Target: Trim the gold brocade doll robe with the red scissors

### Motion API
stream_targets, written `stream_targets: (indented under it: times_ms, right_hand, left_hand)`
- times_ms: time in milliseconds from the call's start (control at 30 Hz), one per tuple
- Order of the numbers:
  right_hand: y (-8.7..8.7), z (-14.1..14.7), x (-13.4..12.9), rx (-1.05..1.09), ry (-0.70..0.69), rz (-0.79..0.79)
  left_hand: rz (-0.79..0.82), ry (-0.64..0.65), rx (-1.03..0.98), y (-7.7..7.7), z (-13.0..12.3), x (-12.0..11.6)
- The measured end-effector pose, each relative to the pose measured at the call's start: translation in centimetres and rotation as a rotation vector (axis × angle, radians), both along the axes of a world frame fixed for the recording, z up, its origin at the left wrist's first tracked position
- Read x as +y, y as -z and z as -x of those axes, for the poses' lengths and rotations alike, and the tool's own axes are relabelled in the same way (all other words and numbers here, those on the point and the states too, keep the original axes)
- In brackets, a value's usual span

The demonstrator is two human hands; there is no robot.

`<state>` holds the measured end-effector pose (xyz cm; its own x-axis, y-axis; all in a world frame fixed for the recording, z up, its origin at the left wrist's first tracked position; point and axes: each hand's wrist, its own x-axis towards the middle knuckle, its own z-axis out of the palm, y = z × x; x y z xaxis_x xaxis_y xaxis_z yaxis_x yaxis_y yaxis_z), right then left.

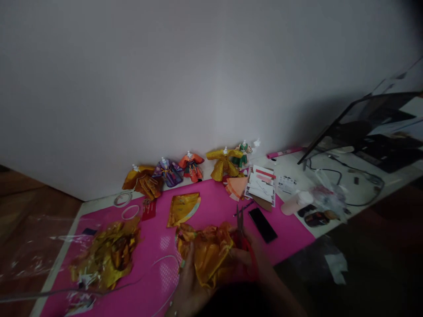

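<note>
Left hand (191, 274) gripping gold cloth (211, 253); right hand (259, 259) gripping red-handled scissors (240, 223) (partly hidden, dim)

I am holding a bunched piece of shiny golden-orange satin fabric (211, 255) between my left hand (189, 281) and my right hand (249, 257), its crumpled folds bulging along the top and a smoother, rounded flap drooping toward me over the pink mat (211, 200). In my right hand I am also gripping a pair of red-handled scissors (240, 224), whose dark metal blades are pointing away from me, slightly parted at the tips, just beside the fabric's right edge.
</note>
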<state>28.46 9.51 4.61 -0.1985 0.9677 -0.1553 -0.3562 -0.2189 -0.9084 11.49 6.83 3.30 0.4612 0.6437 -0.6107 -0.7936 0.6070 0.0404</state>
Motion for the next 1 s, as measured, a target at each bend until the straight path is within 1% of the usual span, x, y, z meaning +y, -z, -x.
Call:
stream_targets:
  times_ms: [100,133,200,267,433,533,667,767,833,900,933,1000]
  right_hand:
    - [-0.7,-0.2,-0.3,0.034,-0.049,-0.008]
    - [-0.9,-0.3,-0.4,0.044,-0.053,-0.006]
    - [-1.1,-0.5,-0.6,0.058,-0.045,0.008]
    - [-1.3,-0.7,-0.6,0.062,-0.024,0.023]
    - [-1.8,-1.1,-0.7,0.062,0.034,0.011]
    - [-1.9,-1.1,-1.2,0.071,0.062,0.033]
    - [-1.2,-0.8,-2.1,0.054,0.069,0.068]
    - [-0.4,-0.9,-2.5,-0.018,-0.020,0.044]
    - [-0.3,-1.5,-2.6,-0.103,-0.100,0.011]
    - [-0.9,-2.6,-2.6,-0.295,-0.157,-0.067]
    - [-1.4,-3.2,-2.5,-0.439,-0.169,-0.126]
    - [-2.8,-4.4,-2.6,-0.608,-0.208,-0.163]
  left_hand:
    - [0.076,0.049,0.210,-0.5,-0.5,0.5]
    - [0.076,0.052,0.274,-0.7,-0.7,0.6]
    - [0.053,0.040,0.340,-1.0,-1.2,0.9]
    - [0.027,-0.003,0.362,-1.3,-1.6,1.1]
    - [-0.095,-0.210,0.457,-2.1,-1.8,1.0]
    - [-0.155,-0.251,0.484,-2.9,-1.7,0.7]
    - [-0.164,-0.294,0.545,-4.1,-1.3,0.2]
    - [-0.178,-0.283,0.536,-4.6,-0.7,0.1]
    - [-0.199,-0.269,0.524,-4.8,-0.2,0.0]
    - [-0.213,-0.300,0.532,-4.9,0.3,0.0]
    - [-0.213,-0.327,0.539,-5.1,0.5,-0.1]
    - [-0.216,-0.361,0.535,-5.4,0.6,-0.2]
